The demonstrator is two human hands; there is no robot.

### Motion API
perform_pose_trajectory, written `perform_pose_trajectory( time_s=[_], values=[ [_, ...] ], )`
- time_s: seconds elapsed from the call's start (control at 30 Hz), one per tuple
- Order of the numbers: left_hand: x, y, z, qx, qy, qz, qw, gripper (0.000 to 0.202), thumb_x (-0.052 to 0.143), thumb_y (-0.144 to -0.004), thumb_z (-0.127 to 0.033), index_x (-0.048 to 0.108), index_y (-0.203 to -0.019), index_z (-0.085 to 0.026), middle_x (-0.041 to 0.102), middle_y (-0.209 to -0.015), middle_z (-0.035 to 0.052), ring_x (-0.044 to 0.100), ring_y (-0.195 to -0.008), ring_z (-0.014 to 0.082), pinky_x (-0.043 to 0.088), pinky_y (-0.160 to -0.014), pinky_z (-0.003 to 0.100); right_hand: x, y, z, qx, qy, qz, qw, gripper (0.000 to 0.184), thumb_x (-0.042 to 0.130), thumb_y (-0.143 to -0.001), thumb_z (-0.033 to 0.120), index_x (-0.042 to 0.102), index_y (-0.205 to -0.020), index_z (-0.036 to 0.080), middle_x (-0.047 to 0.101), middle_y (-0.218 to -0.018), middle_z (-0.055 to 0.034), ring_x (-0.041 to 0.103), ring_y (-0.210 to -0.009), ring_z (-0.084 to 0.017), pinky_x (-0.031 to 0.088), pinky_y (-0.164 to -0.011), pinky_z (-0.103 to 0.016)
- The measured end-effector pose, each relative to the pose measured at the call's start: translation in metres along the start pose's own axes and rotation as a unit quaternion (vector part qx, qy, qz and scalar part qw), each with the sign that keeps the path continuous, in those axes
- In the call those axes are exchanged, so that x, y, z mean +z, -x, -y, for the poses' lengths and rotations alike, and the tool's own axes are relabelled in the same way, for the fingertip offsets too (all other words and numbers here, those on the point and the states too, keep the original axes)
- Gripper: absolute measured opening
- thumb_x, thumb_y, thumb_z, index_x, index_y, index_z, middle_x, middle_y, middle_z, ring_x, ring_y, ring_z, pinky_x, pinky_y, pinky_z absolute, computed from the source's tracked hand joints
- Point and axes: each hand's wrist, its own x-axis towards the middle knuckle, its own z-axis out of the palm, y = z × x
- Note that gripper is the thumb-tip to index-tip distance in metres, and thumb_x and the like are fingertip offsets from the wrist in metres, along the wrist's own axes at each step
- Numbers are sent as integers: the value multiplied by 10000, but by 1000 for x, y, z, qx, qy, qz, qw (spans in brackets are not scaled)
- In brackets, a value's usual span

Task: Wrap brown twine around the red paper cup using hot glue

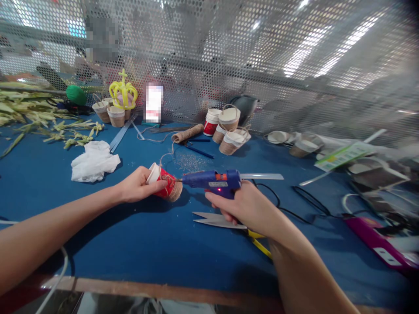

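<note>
My left hand point(139, 185) is wrapped round a red and white paper cup point(164, 181) lying on its side on the blue table point(147, 244). Brown twine covers the cup's lower end, and a strand runs back to a twine spool point(187, 133). My right hand point(244, 207) grips a blue hot glue gun point(214, 180) with a red light on. Its nozzle touches the cup where the twine meets the red paper. A clear glue stick point(262, 176) pokes out of the gun's back.
Scissors with yellow handles point(225, 221) lie under my right wrist. The gun's black cord point(294, 205) trails right. Twine-wrapped cups point(231, 131) stand behind, more cups with a yellow crown point(123, 93) at the back left. A white rag point(93, 162), green leaves point(36, 113), a perforated screen point(262, 52).
</note>
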Motion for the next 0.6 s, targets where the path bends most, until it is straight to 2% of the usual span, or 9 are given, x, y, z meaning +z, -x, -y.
perform_pose_trajectory(
  time_s=[0.1, 0.3, 0.47, 0.6],
  values=[
    [0, 0, 0, -3, -2, -4, 1000, 400, 462, -753, -397, 335, -456, -161, 244, -460, -59, 196, -433, 51, 147, -383, 201, 1, -1, 0, 0, 2, -7, 1000, 322, 505, -735, 341, 482, -462, 173, 468, -341, 41, 431, -321, -71, 397, -384, -192],
    [1, -1, 0, -14, 34, -4, 999, 348, 454, -767, -394, 484, -543, -129, 311, -482, -55, 224, -449, 59, 174, -388, 192, 3, 1, -4, -33, -10, 1, 999, 298, 504, -741, 346, 476, -495, 181, 476, -353, 51, 428, -314, -70, 376, -358, -189],
    [2, -2, 1, -19, 40, -18, 999, 363, 464, -763, -386, 462, -505, -130, 286, -468, -60, 205, -437, 54, 158, -382, 193, 4, 1, -2, -32, 4, -23, 999, 303, 521, -733, 321, 437, -470, 194, 460, -339, 61, 429, -310, -71, 389, -383, -194],
    [2, -2, 0, -26, 43, -20, 999, 343, 463, -767, -385, 539, -582, -107, 319, -481, -55, 222, -447, 56, 164, -389, 190, 4, 2, 3, -49, 12, -27, 998, 305, 518, -737, 293, 422, -462, 205, 457, -342, 66, 445, -323, -79, 412, -421, -204]
  ],
)
